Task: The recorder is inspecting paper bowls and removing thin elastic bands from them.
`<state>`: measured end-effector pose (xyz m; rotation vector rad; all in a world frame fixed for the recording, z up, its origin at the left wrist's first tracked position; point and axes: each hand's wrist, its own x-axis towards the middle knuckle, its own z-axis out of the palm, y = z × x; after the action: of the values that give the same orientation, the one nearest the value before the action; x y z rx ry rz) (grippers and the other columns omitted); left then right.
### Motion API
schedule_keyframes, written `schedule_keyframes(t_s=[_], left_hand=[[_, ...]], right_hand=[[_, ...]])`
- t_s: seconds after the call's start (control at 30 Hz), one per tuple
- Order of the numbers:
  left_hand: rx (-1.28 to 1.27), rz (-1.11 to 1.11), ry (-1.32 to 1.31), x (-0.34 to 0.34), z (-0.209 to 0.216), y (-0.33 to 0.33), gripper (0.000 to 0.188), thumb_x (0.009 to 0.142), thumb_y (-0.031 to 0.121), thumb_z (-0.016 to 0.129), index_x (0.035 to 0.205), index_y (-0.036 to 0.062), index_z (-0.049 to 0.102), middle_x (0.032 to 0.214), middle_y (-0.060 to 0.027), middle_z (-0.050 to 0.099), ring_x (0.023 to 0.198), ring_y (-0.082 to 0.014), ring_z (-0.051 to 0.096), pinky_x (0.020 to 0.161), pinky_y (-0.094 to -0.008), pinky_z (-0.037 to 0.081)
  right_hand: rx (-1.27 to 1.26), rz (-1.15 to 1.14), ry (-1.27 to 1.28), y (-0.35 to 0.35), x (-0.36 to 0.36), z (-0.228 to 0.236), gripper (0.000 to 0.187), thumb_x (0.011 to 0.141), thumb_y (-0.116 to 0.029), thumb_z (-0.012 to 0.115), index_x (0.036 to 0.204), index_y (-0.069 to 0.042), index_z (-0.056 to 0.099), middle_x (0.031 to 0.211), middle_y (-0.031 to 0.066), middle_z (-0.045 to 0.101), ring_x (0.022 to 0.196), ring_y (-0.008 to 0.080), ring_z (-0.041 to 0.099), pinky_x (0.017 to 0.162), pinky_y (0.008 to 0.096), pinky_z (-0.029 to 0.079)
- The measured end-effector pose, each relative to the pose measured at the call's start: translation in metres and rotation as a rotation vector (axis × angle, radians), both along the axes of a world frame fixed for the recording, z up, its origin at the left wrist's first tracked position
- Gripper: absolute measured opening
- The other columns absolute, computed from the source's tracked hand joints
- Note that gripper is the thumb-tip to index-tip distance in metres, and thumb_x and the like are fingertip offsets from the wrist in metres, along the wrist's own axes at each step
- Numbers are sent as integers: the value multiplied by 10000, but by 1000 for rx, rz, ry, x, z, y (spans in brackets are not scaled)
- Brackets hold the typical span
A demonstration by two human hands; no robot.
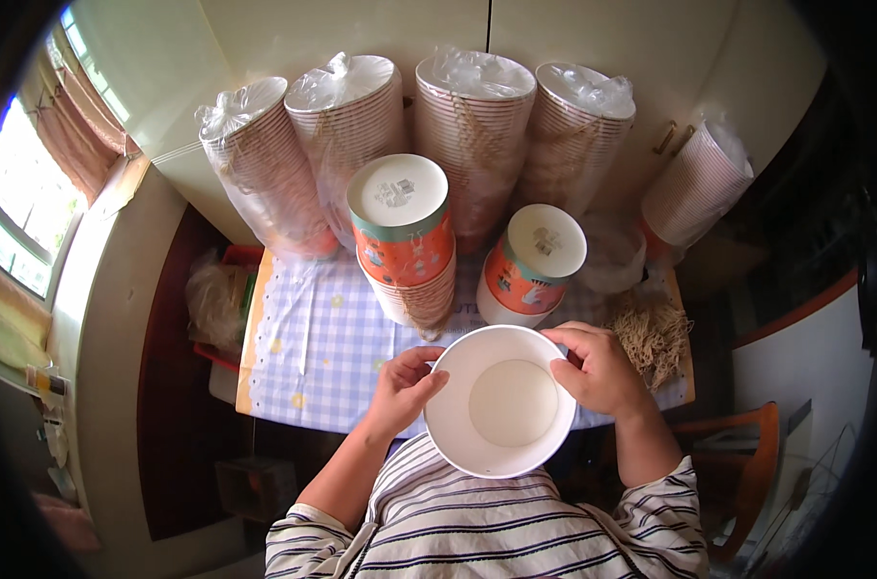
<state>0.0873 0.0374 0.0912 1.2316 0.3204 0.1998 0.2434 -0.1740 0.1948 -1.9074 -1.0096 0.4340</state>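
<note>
A white paper bucket (514, 403) is held close to my body, tilted so its bare inside and round bottom show. My left hand (400, 388) grips its left rim, thumb on the near side. At the upper right rim, my right hand (598, 367) pinches the wall with the thumb inside. Just beyond stands an upside-down stack of orange paper buckets (404, 253) with green bands and animal prints. To its right is a shorter upside-down stack (527, 280) of the same kind. A strand of string hangs down the front of the taller stack.
Several tall bucket stacks wrapped in clear plastic (472, 145) line the table's back, with another wrapped stack (699, 183) at far right. A bundle of beige string (651, 338) lies at the right of the checked tablecloth (313, 357). A wooden chair (762, 463) stands at lower right.
</note>
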Motion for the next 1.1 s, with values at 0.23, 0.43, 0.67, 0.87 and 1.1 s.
schedule_keyframes(t_s=[0.23,0.43,0.67,0.87,1.1], left_hand=[[-309,0,-177,-12,16,0,337,849,35,532,1167,-68,568,1042,-111,649,949,-154,609,836,-263,465],[-195,-14,-193,-17,24,-6,385,827,33,560,1198,-72,547,1096,-129,631,1012,-187,601,898,-302,456],[-110,9,-156,-24,32,-11,399,829,35,582,1216,-47,532,1114,-108,614,1019,-160,588,904,-298,452],[-11,-60,-84,-5,35,7,373,836,85,607,1192,-21,569,991,-39,619,870,-84,564,741,-226,454],[230,-264,-15,34,45,13,292,830,74,611,1105,-25,613,912,-26,624,774,-55,557,667,-220,465]], right_hand=[[44,-79,-115,-7,-9,25,306,726,9,553,1014,89,619,920,180,650,720,234,660,621,292,527],[70,-144,-251,-10,-19,30,319,733,31,546,1041,85,605,945,174,642,715,235,656,609,296,530],[73,-151,-141,-13,-19,19,303,735,28,541,1022,88,615,932,169,649,709,193,647,608,276,516],[89,-2,78,-10,-4,-1,296,760,19,520,1030,82,625,917,128,658,731,126,626,650,248,498],[-17,181,211,10,12,-6,329,781,-15,502,1073,41,643,860,81,685,750,64,603,663,237,493]])
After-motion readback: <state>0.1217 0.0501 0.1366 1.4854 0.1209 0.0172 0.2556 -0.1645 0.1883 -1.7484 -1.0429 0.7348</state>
